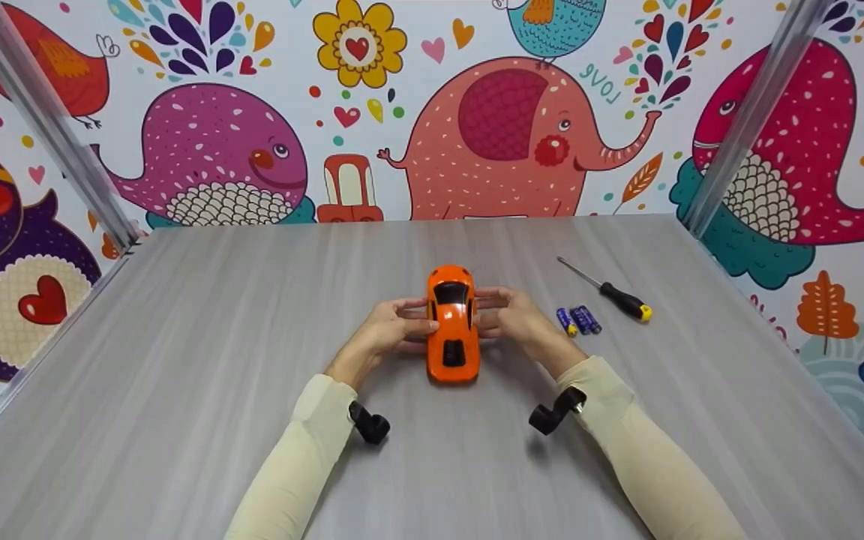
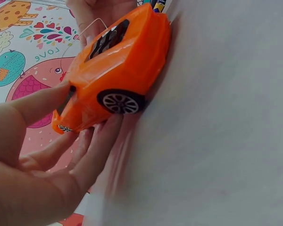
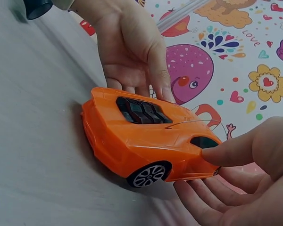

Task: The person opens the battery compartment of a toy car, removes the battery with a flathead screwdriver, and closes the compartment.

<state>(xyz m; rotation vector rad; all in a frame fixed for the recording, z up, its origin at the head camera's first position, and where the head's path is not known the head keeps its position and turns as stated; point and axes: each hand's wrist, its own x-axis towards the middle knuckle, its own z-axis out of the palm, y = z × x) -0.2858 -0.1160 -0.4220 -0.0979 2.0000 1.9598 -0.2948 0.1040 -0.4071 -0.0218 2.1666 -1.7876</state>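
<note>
An orange toy car [image 1: 453,322] with dark windows and black wheels is held between both hands, its nose toward the back wall. My left hand [image 1: 394,325] grips its left side, thumb on top and fingers at the lower edge. On the opposite side my right hand [image 1: 511,315] does the same; in the right wrist view its thumb lies by the side window and its fingers reach under the body. A thin wire rises from the car's roof in both wrist views. The rear of the car hangs close over the grey table [image 1: 252,337].
Right of the right hand lie several blue batteries [image 1: 580,320], one with a yellow end. Beyond them is a screwdriver [image 1: 612,294] with a black and yellow handle. Printed walls with cartoon animals and metal posts [image 1: 747,112] border the table. Black wrist-camera mounts [image 1: 368,424] stick out from the sleeves.
</note>
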